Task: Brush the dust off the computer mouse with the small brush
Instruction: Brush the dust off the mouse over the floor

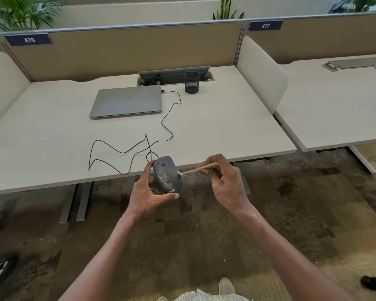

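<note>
A dark blue-grey computer mouse (168, 173) with pale dust across its back is held off the desk, just past the front edge. My left hand (148, 193) grips it from the left and below, thumb at its rear end. My right hand (223, 178) pinches a small brush (201, 169) with a light wooden handle. Its white bristles touch the right side of the mouse. The mouse's black cable (139, 148) loops over the desk to a closed grey laptop (127, 101).
The white desk (52, 137) carries the laptop, a black mesh pen cup (191, 82) and a cable tray at the back. White side dividers and a tan back panel border it. A second desk stands to the right. Patterned carpet lies below, with a chair base at the bottom right.
</note>
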Tool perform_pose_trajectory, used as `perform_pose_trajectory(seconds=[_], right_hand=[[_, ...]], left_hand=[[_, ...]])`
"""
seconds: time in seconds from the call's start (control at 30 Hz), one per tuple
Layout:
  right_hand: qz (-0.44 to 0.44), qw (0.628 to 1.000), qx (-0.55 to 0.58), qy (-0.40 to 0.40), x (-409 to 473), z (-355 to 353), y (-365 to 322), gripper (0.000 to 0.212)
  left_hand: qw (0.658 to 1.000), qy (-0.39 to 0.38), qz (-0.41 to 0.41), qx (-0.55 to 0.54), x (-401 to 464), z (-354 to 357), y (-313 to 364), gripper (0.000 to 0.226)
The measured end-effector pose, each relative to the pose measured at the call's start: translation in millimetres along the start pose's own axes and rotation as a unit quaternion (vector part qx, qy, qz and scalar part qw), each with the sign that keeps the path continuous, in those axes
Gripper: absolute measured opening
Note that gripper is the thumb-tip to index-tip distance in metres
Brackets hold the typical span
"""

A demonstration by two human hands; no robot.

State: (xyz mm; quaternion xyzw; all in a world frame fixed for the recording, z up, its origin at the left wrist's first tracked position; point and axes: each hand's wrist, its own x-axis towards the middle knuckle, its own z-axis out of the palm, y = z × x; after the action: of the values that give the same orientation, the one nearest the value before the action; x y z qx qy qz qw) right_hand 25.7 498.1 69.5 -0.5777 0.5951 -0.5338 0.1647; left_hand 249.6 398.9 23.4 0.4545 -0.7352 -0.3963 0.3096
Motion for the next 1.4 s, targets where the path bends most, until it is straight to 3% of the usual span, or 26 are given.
perform_pose_trajectory(seconds=[0.27, 0.43, 0.67, 0.93, 1.17, 1.4], right_hand=[[0.028, 0.996, 0.013, -0.087, -6, -8, 1, 0.044], [0.018, 0.998, 0.005, -0.053, 1, -8, -2, 0.033], [0.017, 0.997, 0.002, -0.074, 9, -2, -5, 0.038], [0.014, 1.0, 0.011, -0.013, 17, -6, -9, 0.04], [0.034, 0.994, -0.008, -0.102, 17, -16, -15, 0.043], [0.029, 0.998, 0.011, -0.054, 29, -11, -12, 0.048]], left_hand=[[1.0, 0.011, -0.001, 0.006, 3, -4, -5, 0.125], [1.0, 0.009, 0.003, 0.003, 3, -5, -6, 0.126], [1.0, -0.019, 0.002, 0.008, 0, -3, -4, 0.131], [0.999, -0.033, -0.008, 0.001, -7, -2, -4, 0.135], [0.999, -0.038, -0.009, 0.001, -8, -3, -1, 0.133], [0.996, -0.087, 0.002, -0.007, -15, 0, 6, 0.132]])
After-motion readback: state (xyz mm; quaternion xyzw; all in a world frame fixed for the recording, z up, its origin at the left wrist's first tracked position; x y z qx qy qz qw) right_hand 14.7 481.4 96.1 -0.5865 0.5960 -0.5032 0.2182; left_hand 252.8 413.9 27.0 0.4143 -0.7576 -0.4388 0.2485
